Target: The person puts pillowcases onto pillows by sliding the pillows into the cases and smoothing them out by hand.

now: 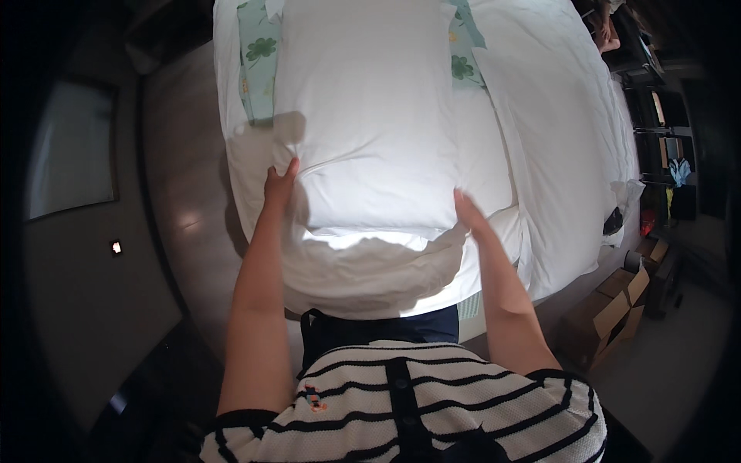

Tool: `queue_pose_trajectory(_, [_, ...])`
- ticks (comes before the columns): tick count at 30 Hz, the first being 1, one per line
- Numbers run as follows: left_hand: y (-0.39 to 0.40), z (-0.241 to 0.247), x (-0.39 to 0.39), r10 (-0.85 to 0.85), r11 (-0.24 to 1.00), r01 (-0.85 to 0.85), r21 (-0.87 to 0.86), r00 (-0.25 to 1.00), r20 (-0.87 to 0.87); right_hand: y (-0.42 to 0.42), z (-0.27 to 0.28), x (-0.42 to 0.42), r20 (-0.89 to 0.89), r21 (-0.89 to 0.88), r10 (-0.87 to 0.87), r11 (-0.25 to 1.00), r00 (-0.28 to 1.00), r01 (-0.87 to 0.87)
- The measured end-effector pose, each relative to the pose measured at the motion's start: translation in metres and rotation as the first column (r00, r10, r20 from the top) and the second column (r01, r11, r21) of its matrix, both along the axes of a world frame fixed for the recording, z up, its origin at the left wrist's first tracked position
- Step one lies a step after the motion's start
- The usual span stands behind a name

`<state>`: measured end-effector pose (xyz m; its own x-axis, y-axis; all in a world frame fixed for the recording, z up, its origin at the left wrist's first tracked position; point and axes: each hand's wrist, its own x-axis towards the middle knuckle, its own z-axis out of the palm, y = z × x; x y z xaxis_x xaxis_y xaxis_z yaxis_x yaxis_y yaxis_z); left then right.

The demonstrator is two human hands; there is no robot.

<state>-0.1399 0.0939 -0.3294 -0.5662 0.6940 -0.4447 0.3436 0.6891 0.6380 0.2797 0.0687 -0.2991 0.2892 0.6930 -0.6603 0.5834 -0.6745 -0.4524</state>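
A long white pillow or folded bedding in a white cover [365,116] lies lengthwise before me on a bed. My left hand [282,182] grips its near left corner, thumb and finger pinching the cloth. On the near right corner, my right hand [468,209] holds the edge of the cover; its fingers are partly hidden under the fabric. White sheets [370,278] bunch up between my forearms at the bed's near end. Green cloth with a clover print [259,63] shows beside the white piece on both sides.
More white bedding [550,144] spreads over the right side of the bed. Open cardboard boxes [619,312] stand on the floor at the right, near dark shelving with items. Another person's hand [605,32] shows at the upper right. A wall with a lit switch [117,247] is at the left.
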Motion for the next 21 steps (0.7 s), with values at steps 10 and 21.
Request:
queue_pose_trajectory(10, [-0.155,0.13,0.063,-0.057,0.998,0.056,0.009,0.973,0.225,-0.16,0.089,0.045,-0.183,0.158,-0.011,0.987,0.983,0.04])
queue_pose_trajectory(21, [-0.142,0.088,0.094,-0.569,0.588,0.685,0.43,0.728,-0.382,-0.108,0.084,-0.002,0.199,0.65,0.593,0.516,0.78,-0.558])
